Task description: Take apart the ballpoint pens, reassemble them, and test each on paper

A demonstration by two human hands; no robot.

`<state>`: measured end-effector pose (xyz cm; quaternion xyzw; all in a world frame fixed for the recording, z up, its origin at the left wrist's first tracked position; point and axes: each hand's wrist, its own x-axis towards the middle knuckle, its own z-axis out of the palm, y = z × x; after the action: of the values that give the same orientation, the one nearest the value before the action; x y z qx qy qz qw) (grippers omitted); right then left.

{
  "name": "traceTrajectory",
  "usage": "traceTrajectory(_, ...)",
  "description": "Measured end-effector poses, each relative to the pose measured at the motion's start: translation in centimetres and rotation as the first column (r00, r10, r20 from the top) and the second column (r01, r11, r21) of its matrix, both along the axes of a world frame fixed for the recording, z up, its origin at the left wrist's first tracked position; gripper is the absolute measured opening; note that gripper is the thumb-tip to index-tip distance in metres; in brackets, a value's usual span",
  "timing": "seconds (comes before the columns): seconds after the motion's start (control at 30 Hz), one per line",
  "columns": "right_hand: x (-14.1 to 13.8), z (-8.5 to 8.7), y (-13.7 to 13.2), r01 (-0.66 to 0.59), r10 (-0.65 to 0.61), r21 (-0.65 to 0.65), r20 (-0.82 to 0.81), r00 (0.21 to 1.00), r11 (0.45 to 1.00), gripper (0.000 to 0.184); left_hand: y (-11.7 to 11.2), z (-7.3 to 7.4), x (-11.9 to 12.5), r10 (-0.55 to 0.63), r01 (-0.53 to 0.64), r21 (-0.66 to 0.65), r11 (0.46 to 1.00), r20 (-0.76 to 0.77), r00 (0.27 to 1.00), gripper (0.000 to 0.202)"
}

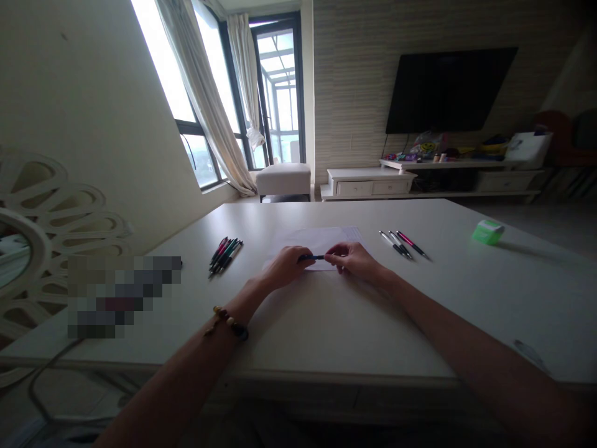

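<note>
From the head camera, the left hand point(290, 264) has its grip closed on one end of a dark pen point(314, 257), and here's the right hand point(355, 260), thumb and fingers pinched at the other end! That pen lies crosswise over white paper point(321, 236) on the worktop point(326, 330).

A slim, dark pen point(318, 257) with a bluish middle is held crosswise and roughly level, its ends gripped by the left hand point(290, 264) and right hand point(353, 259). It shows against white paper point(321, 237).
</note>
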<state>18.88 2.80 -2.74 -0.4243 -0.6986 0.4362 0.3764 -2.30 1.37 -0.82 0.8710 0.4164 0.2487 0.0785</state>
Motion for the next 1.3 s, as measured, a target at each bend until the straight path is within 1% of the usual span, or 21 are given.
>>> traceTrajectory(0.1, 0.1, -0.5, 0.5, 0.012, -0.012, -0.005, 0.023, 1.000, 1.000, 0.033, 0.4, -0.6, 0.1, 0.022, -0.022, -0.031, 0.999, 0.006, 1.000, 0.025)
traceTrajectory(0.13, 0.0, -0.7, 0.6, 0.018, -0.019, 0.004, 0.022, 1.000, 1.000, 0.032, 0.5, -0.8, 0.1, 0.029, -0.029, -0.033, 0.999, 0.004, 1.000, 0.025)
traceTrajectory(0.2, 0.0, -1.0, 0.7, 0.030, -0.030, 0.033, -0.002, 1.000, 0.999, 0.026, 0.8, -1.2, 0.2, 0.041, -0.041, -0.033, 0.999, -0.002, 0.999, 0.024)
traceTrajectory(0.33, -0.2, -1.5, 0.9, 0.050, -0.049, 0.066, -0.029, 0.998, 0.997, 0.028, 1.2, -1.8, 0.4, 0.083, -0.084, -0.035, 0.996, -0.024, 0.996, 0.024)
traceTrajectory(0.4, -0.2, -1.7, 1.0, 0.064, -0.064, 0.087, 0.001, 0.998, 0.994, 0.032, 1.2, -2.1, 0.6, 0.099, -0.099, -0.010, 0.995, -0.034, 0.995, 0.023)
traceTrajectory(0.57, -0.1, -2.0, 1.0, 0.098, -0.102, 0.176, 0.015, 0.995, 0.979, 0.028, 0.8, -2.7, 1.1, 0.151, -0.145, 0.076, 0.986, -0.084, 0.985, 0.022)
traceTrajectory(0.77, -0.2, -2.1, 0.4, 0.149, -0.160, 0.193, 0.041, 0.986, 0.970, 0.032, -0.1, -2.4, 1.3, 0.176, -0.166, 0.095, 0.981, -0.107, 0.979, 0.023)
traceTrajectory(0.9, -0.2, -2.2, 0.1, 0.184, -0.194, 0.212, 0.029, 0.981, 0.960, 0.024, -0.6, -2.2, 1.4, 0.191, -0.177, 0.116, 0.977, -0.121, 0.974, 0.022)
traceTrajectory(1.07, -0.2, -2.1, -0.7, 0.211, -0.216, 0.199, 0.004, 0.976, 0.957, 0.028, -1.3, -1.8, 1.5, 0.208, -0.184, 0.164, 0.969, -0.147, 0.967, 0.024)
traceTrajectory(1.13, -0.1, -2.0, -1.0, 0.214, -0.219, 0.194, 0.005, 0.976, 0.957, 0.033, -1.6, -1.6, 1.6, 0.213, -0.183, 0.182, 0.966, -0.161, 0.964, 0.025)
traceTrajectory(1.23, -0.1, -1.9, -1.3, 0.221, -0.225, 0.194, -0.005, 0.974, 0.956, 0.029, -1.9, -1.3, 1.7, 0.214, -0.177, 0.199, 0.964, -0.182, 0.960, 0.026)
traceTrajectory(1.3, 0.0, -1.9, -1.4, 0.227, -0.228, 0.191, -0.014, 0.974, 0.955, 0.031, -2.0, -1.3, 1.8, 0.215, -0.174, 0.209, 0.962, -0.193, 0.957, 0.027)
